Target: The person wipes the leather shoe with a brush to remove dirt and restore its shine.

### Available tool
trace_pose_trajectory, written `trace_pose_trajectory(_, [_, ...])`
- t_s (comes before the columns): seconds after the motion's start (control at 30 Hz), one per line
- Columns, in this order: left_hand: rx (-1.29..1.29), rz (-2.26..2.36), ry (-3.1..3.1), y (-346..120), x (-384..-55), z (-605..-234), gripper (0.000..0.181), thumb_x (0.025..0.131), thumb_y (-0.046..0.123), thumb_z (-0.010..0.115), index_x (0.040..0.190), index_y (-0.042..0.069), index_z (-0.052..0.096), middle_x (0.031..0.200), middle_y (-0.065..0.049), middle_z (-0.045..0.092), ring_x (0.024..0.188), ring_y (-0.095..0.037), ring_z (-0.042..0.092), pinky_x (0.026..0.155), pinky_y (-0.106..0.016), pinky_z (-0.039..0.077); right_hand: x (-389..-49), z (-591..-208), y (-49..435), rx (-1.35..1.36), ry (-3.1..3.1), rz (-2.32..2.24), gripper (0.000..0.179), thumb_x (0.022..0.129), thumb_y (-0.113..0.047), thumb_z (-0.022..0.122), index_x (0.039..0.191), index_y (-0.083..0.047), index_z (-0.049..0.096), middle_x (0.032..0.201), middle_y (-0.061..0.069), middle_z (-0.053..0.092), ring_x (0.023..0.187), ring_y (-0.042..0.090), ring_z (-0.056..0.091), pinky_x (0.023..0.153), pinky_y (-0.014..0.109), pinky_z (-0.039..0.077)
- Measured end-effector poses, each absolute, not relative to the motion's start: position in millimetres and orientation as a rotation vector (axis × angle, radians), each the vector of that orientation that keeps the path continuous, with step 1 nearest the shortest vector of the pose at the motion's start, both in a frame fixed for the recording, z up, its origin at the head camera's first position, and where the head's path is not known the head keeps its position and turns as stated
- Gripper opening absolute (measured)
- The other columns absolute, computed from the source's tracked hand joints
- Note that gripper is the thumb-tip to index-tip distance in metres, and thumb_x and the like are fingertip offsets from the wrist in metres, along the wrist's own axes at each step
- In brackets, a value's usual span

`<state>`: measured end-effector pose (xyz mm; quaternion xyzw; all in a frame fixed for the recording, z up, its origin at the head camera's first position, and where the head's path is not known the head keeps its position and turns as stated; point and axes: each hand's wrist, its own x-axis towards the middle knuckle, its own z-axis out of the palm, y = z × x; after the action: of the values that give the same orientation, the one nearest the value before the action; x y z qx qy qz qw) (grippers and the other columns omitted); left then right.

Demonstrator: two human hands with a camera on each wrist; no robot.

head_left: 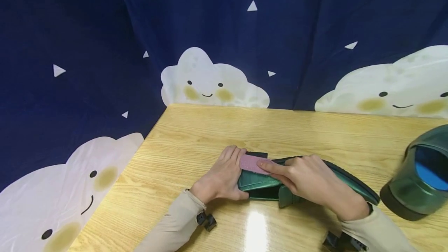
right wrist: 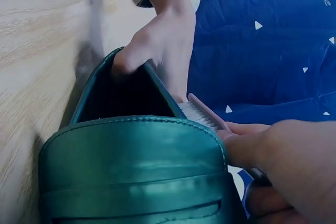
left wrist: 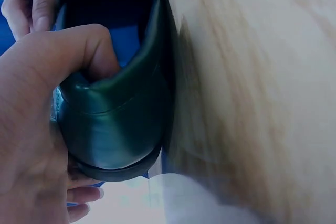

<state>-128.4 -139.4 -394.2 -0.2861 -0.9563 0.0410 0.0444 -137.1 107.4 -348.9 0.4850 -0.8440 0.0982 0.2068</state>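
A shiny dark green loafer (head_left: 257, 181) lies on its side on the table, its opening toward me. My left hand (head_left: 223, 175) grips the heel end, and the left wrist view shows the thumb hooked inside the collar (left wrist: 131, 72). My right hand (head_left: 311, 180) holds a pink-backed brush (head_left: 250, 164) with the index finger along its back. In the right wrist view the pale bristles (right wrist: 197, 115) face the upper side of the shoe near the heel. Part of the right-hand grip is hidden in the head view.
A second green shoe (head_left: 402, 193) with a blue insole stands at the right edge of the wooden table (head_left: 196, 131). Behind the table hangs a dark blue curtain (head_left: 224, 22) printed with clouds and triangles.
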Motion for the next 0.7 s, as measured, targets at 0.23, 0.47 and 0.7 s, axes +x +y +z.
trace_pose_trajectory(0.23, [-0.849, 0.043, -2.963, -139.8, -127.9, -391.8, 0.117, 0.061, 0.065, 0.072, 0.145, -0.001, 0.025, 0.14, -0.012, 0.039, 0.121, -0.024, 0.037, 0.101, -0.036, 0.032, -138.1, -350.1, 109.1, 1.37, -2.322, 0.274, 0.046, 0.103, -0.045, 0.026, 0.126, -0.034, 0.065, 0.05, -0.017, 0.022, 0.042, -0.002, 0.017, 0.039, 0.018, 0.016])
trace_pose_trajectory(0.47, [-0.853, 0.038, -2.987, -140.1, -128.0, -392.2, 0.12, 0.061, 0.065, 0.074, 0.147, -0.002, 0.023, 0.139, -0.011, 0.04, 0.125, -0.024, 0.037, 0.11, -0.037, 0.025, -128.8, -349.0, 104.9, 1.535, -2.275, 0.313, 0.029, 0.097, -0.037, 0.055, 0.123, -0.035, 0.067, 0.047, -0.019, 0.025, 0.043, -0.007, 0.016, 0.037, 0.014, 0.016])
trace_pose_trajectory(0.7, [-0.857, 0.127, -3.033, -141.0, -129.3, -392.2, 0.12, 0.064, 0.069, 0.07, 0.148, -0.002, 0.021, 0.143, -0.014, 0.036, 0.132, -0.026, 0.032, 0.114, -0.037, 0.019, -132.1, -347.5, 104.5, 1.335, -2.407, 0.23, 0.037, 0.089, -0.027, 0.067, 0.124, -0.036, 0.066, 0.05, -0.017, 0.025, 0.042, -0.002, 0.021, 0.037, 0.02, 0.018])
